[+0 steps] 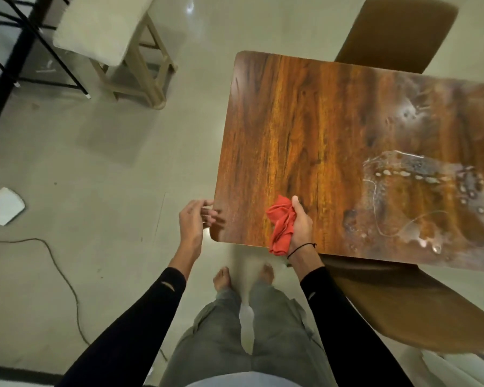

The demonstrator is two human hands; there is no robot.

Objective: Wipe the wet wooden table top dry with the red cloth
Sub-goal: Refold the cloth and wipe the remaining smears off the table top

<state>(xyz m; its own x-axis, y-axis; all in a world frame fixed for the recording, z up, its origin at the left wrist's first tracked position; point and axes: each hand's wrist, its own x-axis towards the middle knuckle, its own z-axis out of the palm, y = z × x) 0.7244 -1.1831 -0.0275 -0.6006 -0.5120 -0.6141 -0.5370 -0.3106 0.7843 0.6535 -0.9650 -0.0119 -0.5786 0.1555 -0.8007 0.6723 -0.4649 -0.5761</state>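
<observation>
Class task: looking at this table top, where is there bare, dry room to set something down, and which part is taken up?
The table top is bare and dry across its left part, from the far left corner down to the near edge between the left hand and the right hand gripping the red cloth. The right part is covered by water.

A bunched red cloth [280, 227] is held in the right hand [301, 223] above the near edge of the wooden tabletop [305, 129], where water [419, 196] is pooled to the right, while the left hand [192, 222] is kept loosely curled by the corner.
</observation>
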